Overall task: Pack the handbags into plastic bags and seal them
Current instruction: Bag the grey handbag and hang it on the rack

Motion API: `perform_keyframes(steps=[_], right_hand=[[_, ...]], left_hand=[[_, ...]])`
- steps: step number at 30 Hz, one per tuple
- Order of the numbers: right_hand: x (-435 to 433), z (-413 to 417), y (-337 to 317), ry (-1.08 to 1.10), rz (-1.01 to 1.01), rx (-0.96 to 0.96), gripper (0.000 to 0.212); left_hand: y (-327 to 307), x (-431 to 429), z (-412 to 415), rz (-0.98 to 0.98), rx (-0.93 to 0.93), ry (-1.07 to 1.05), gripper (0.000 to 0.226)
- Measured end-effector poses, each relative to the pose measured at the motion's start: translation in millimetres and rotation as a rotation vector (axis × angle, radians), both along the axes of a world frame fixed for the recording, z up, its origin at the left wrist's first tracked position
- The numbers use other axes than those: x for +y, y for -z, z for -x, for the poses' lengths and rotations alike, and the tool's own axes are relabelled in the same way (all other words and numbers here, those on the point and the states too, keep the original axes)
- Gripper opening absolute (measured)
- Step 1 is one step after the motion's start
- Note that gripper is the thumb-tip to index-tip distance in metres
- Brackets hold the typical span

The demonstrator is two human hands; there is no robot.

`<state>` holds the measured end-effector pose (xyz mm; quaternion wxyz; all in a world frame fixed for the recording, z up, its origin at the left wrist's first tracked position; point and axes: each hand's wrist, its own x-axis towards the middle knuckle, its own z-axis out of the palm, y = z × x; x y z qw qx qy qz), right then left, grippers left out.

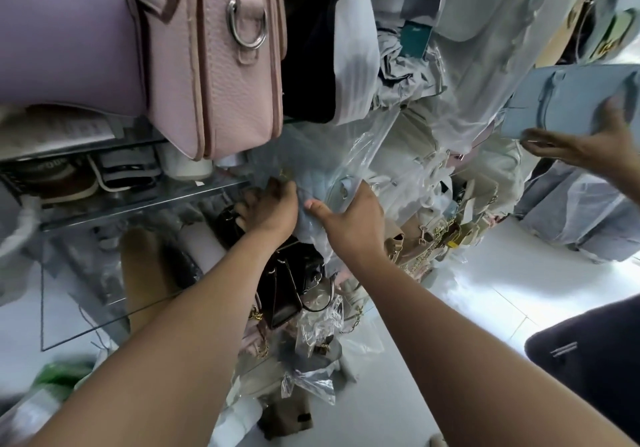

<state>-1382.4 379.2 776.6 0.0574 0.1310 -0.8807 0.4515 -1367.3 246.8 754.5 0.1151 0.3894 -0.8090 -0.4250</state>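
You have one view only, from the wide-angle camera worn on your head. It looks forward and steeply down along both forearms, so your left hand [273, 204] and right hand [349, 218] meet near the middle of the frame, both gripping the bagged blue handbag [320, 182]. The lens sits close to the work. The pink handbag [221, 66] above the glass shelf [138, 204] looms large at upper left, and the white floor [502, 291] fills the lower right. The shelf edge runs slanted, so your head seems tilted, though the lens may be bending it. The corners are blurred.
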Motion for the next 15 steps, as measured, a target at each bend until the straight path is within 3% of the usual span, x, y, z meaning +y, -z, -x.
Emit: perform_keyframes(steps=[7, 12, 15], right_hand=[[18.5, -17.2, -0.7, -0.023, 0.064, -0.122, 0.09], [46.9, -35.8, -2.2, 0.033, 0.097, -0.101, 0.057], [62.6, -59.7, -5.6, -0.028, 0.101, -0.017, 0.039]], left_hand=[[-2.3, 0.9, -18.5, 0.122, 0.044, -0.012, 0.043], [-9.1, 16.2, -57.7, 0.105, 0.236, 0.01, 0.031], [-16.0, 29.1, -94.2, 0.2, 0.307, 0.009, 0.027]])
